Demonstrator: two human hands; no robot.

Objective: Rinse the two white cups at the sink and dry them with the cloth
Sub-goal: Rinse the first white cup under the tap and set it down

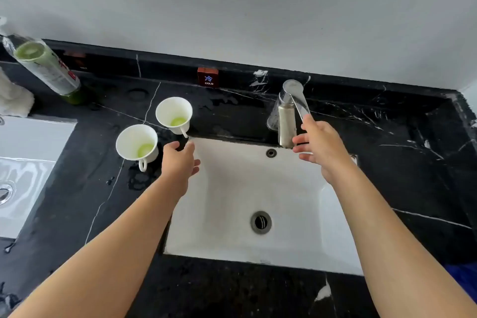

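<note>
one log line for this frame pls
phase: pre-rinse | left hand: open, near two white handled cups | right hand: open, at chrome faucet | water: off

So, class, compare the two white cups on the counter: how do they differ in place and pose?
The near cup stands further left and closer to the viewer; the far cup stands nearer the wall and the sink. The near cup's handle points toward the viewer; the far cup's handle points toward the left hand. Both are white, upright, untouched, with green liquid at the bottom.
</note>
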